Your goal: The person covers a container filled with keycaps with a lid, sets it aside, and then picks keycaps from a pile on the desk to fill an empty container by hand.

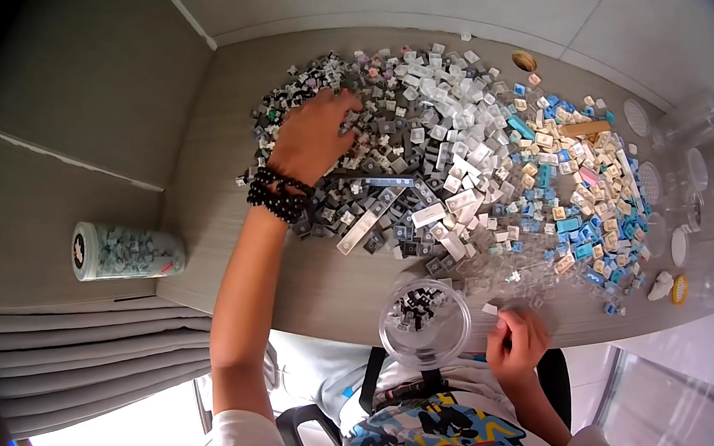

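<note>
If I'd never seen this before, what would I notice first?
Probably the big heap of keyboard pieces across the table: dark on the left, clear and white in the middle, cream and blue on the right. Next, maybe the left hand, with black beads at its wrist, over the dark part. A clear jar of small pieces is at the near edge.

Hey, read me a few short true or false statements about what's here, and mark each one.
1. The left hand reaches into small black and grey plastic pieces. True.
2. Black beaded bracelets circle the right wrist. False: those bracelets are on the left.
3. The round clear plastic container by the grey-brown desk's front edge has small dark pieces inside. True.
4. Light-blue and cream plastic keycaps lie left of the left hand. False: those keycaps lie to its right.
</note>
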### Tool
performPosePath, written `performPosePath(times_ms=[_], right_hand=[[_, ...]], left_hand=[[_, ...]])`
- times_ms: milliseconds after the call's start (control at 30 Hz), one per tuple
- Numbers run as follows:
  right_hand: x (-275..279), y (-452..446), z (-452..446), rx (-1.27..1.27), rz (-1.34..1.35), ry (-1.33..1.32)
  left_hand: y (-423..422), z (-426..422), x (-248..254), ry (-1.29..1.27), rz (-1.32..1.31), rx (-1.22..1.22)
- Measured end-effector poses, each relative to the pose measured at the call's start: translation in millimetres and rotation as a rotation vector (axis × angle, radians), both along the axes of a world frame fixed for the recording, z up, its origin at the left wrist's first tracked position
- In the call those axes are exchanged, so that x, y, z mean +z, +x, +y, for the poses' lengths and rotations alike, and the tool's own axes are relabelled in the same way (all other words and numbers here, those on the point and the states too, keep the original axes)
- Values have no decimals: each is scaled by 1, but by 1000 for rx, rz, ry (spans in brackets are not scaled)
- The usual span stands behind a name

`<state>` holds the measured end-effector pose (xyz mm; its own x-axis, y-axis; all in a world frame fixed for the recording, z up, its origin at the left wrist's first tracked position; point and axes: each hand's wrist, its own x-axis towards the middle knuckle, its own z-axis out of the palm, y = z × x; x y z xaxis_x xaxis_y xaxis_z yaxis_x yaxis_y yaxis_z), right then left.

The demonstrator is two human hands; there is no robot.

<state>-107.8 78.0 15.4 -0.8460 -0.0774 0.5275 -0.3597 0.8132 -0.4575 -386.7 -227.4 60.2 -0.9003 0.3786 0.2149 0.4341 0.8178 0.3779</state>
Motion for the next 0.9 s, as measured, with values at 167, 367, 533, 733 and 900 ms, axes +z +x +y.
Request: performPosePath(times_ms=[167, 367, 533, 733, 900], right_hand=[[1, -1, -1, 13, 3, 3], [0, -1, 1, 26, 12, 31], [2, 0, -1, 13, -8, 5], [1, -1, 0, 11, -2, 6], [2, -3, 0, 22, 31, 35]], left_hand=[[3, 0, 5, -90, 76, -18], [6, 3, 8, -109, 187, -78], [4, 6, 11, -120, 153, -104], [4, 6, 12, -152, 85, -99], [6, 5, 15, -138, 73, -125]])
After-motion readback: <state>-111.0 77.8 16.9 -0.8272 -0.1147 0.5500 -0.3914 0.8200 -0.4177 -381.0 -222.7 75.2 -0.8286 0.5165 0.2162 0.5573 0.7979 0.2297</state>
